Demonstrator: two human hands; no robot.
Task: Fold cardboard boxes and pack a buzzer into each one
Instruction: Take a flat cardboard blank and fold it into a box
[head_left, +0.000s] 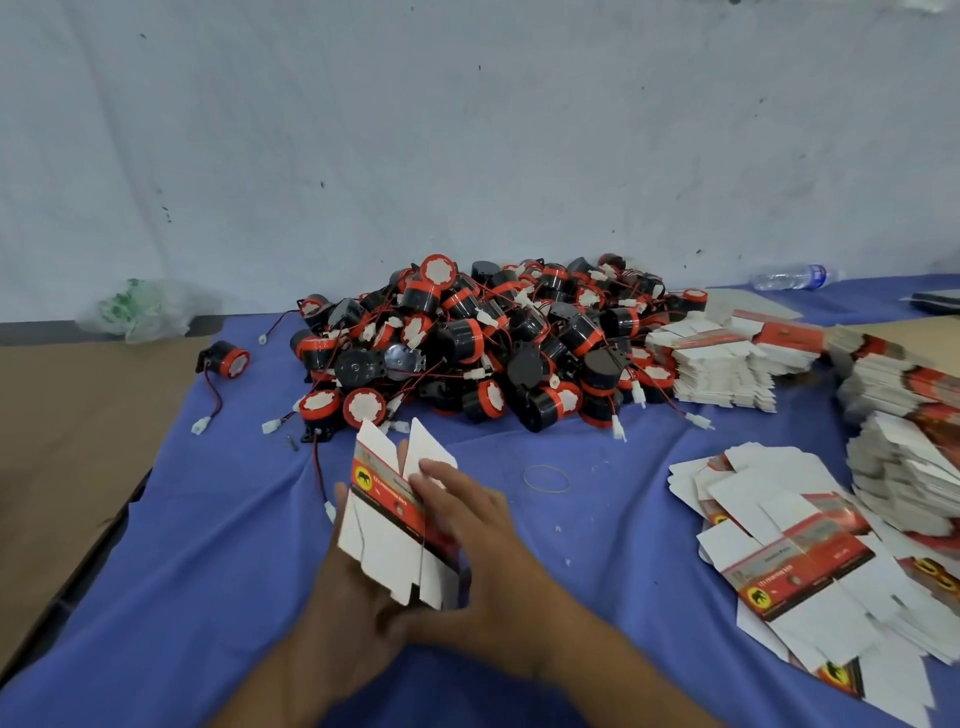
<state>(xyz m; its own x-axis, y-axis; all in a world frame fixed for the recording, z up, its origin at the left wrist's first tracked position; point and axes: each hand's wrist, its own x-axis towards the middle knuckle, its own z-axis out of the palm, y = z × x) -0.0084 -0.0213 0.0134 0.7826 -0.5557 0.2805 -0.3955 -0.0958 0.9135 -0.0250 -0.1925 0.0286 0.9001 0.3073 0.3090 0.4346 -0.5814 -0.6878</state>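
A flat, unfolded cardboard box (387, 512), white with a red printed band, is held upright above the blue cloth at centre front. My left hand (343, 597) grips it from below and behind, mostly hidden by the card. My right hand (467, 525) lies over its right side, fingers pressing on the panel and flaps. A large heap of black and red buzzers (467, 343) with red wires and white plugs lies behind it. One loose buzzer (226, 361) sits apart at the left.
Stacks of flat box blanks (727, 364) lie right of the heap, more stacks (904, 441) at the far right, and loose blanks (789, 551) are spread at front right. A rubber band (546, 478), a water bottle (795, 276), a plastic bag (137, 312) and the blue cloth (208, 519) are also in view.
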